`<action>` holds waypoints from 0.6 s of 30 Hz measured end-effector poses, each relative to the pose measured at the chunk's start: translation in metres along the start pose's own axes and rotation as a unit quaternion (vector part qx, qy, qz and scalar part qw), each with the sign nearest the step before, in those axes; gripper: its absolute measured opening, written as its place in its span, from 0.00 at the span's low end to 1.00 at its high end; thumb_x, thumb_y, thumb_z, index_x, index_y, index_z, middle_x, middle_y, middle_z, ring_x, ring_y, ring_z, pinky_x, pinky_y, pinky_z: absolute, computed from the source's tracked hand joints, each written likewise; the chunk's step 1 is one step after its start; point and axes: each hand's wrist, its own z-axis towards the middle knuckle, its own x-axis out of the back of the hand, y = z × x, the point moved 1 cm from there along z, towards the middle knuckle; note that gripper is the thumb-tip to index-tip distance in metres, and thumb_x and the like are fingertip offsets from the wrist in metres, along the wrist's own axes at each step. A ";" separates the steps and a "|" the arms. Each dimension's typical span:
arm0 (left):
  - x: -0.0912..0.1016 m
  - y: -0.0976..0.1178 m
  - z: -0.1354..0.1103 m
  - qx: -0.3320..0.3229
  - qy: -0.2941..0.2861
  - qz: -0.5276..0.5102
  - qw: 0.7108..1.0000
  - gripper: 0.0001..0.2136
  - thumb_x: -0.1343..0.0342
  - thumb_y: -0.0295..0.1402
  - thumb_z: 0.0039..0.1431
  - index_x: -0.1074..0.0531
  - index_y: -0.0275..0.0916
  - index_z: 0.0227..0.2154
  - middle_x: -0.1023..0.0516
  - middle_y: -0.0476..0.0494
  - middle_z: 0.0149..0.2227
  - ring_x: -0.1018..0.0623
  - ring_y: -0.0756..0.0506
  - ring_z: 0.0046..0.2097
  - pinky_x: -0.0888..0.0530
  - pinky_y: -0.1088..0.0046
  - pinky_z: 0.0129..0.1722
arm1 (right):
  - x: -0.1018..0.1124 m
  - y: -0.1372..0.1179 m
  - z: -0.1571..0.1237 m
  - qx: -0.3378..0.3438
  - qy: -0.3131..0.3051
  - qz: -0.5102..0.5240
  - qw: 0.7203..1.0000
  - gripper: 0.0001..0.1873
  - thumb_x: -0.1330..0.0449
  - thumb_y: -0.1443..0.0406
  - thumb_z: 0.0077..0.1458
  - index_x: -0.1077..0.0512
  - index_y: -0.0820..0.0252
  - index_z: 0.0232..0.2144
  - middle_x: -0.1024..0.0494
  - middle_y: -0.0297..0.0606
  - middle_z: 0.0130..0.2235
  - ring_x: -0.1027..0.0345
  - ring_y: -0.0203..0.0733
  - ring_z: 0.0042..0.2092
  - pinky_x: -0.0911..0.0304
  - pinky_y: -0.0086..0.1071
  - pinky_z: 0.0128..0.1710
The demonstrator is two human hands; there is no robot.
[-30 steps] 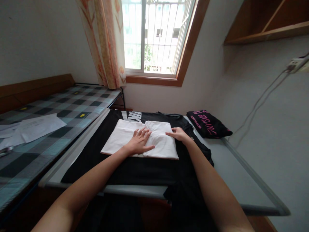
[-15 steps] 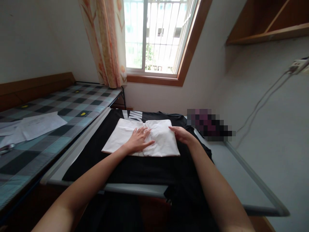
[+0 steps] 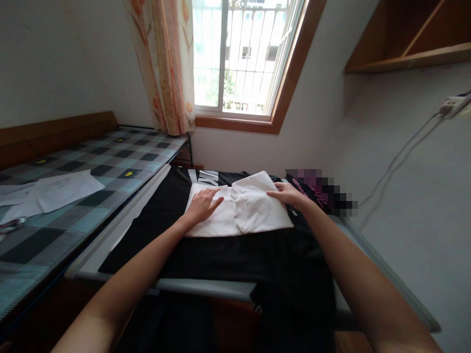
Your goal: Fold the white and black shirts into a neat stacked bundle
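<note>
On the grey tabletop (image 3: 206, 287), a spread black T-shirt (image 3: 221, 255) carries the white folded cotton garment (image 3: 250, 215). The left hand (image 3: 201, 206) presses it, grip flat and open. Beside it, the right hand (image 3: 290, 194) seems to pinch the raised edge. Mid-fold, I'd judge; next calls for steady pressing.

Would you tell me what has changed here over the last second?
The white garment has slid right, towards the dark folded item, its far right corner now raised. The left hand now lies flat near its left edge; the right hand stays at its right edge. The black shirt and the papers are unmoved.
</note>
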 end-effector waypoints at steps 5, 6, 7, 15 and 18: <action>-0.009 0.000 -0.002 -0.027 -0.029 0.024 0.999 0.23 0.60 0.48 0.67 0.31 0.41 0.53 0.27 0.39 0.51 0.28 0.39 0.53 0.34 0.60 0.53 | 0.030 0.022 -0.006 -0.137 -0.005 -0.078 0.987 0.15 0.37 0.60 0.52 0.27 0.65 0.39 0.23 0.50 0.46 0.26 0.45 0.40 0.32 0.27 0.27; -0.011 0.000 -0.003 -0.035 -0.036 0.030 0.998 0.22 0.60 0.48 0.67 0.30 0.41 0.52 0.27 0.39 0.51 0.28 0.39 0.53 0.35 0.59 0.54 | 0.032 0.028 -0.008 -0.153 -0.011 -0.075 0.985 0.17 0.37 0.59 0.52 0.28 0.63 0.43 0.24 0.49 0.48 0.27 0.45 0.42 0.32 0.26 0.27; -0.013 0.000 -0.004 -0.043 -0.043 0.034 0.998 0.22 0.59 0.48 0.66 0.30 0.42 0.52 0.27 0.39 0.51 0.29 0.39 0.53 0.36 0.58 0.55 | 0.033 0.033 -0.010 -0.162 -0.017 -0.069 0.984 0.20 0.37 0.58 0.52 0.29 0.60 0.46 0.25 0.48 0.51 0.27 0.45 0.43 0.31 0.26 0.28; -0.018 -0.003 -0.006 -0.048 -0.050 0.025 0.997 0.21 0.57 0.48 0.66 0.29 0.41 0.52 0.30 0.37 0.53 0.31 0.38 0.56 0.40 0.54 0.59 | 0.030 0.040 -0.006 -0.166 -0.086 0.031 0.982 0.17 0.31 0.60 0.45 0.26 0.64 0.36 0.22 0.51 0.45 0.25 0.46 0.41 0.28 0.29 0.33; -0.017 -0.004 -0.003 -0.039 -0.046 0.004 0.998 0.22 0.57 0.47 0.66 0.28 0.40 0.51 0.30 0.36 0.54 0.31 0.39 0.57 0.40 0.55 0.59 | 0.037 0.028 -0.005 -0.117 -0.043 0.036 0.991 0.16 0.31 0.61 0.44 0.26 0.65 0.34 0.20 0.50 0.41 0.25 0.44 0.36 0.28 0.31 0.32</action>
